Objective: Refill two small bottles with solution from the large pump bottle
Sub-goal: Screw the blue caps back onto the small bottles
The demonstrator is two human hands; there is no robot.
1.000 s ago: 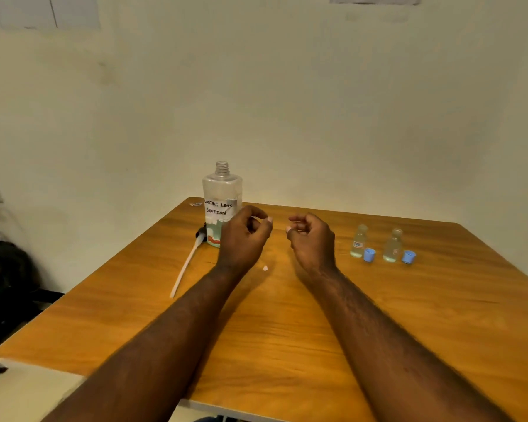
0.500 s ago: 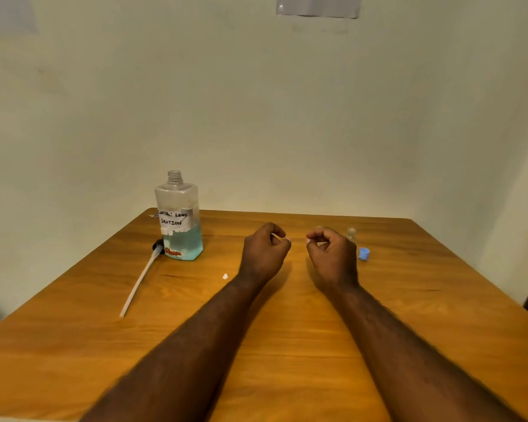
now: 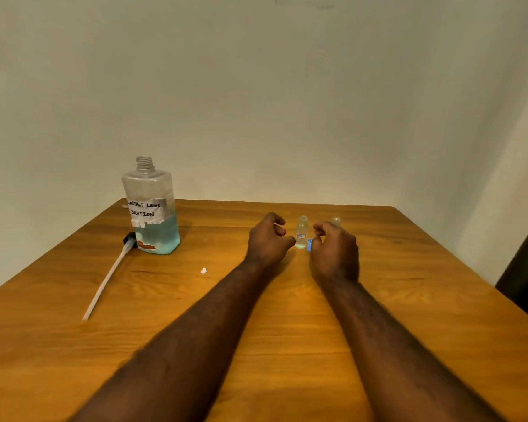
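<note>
Since the left hand (image 3: pixel 269 240) curls on nothing visible and the grip of the right hand (image 3: pixel 333 252) cannot be told, one should steady the small bottle (image 3: pixel 301 233) between them before pouring.

Plain indoor room, most likely home or small office. Furniture: orange-brown wood-grain table (image 3: pixel 409 315) set in corner of bare off-white painted walls (image 3: pixel 287 102). On it, large clear square plastic bottle (image 3: pixel 148 187), part full of blue liquid, bears white tape label (image 3: pixel 147 209) hand-lettered "contact lens solution": makeshift, domestic marking. Warm, dim light. Room type otherwise uncertain.
</note>
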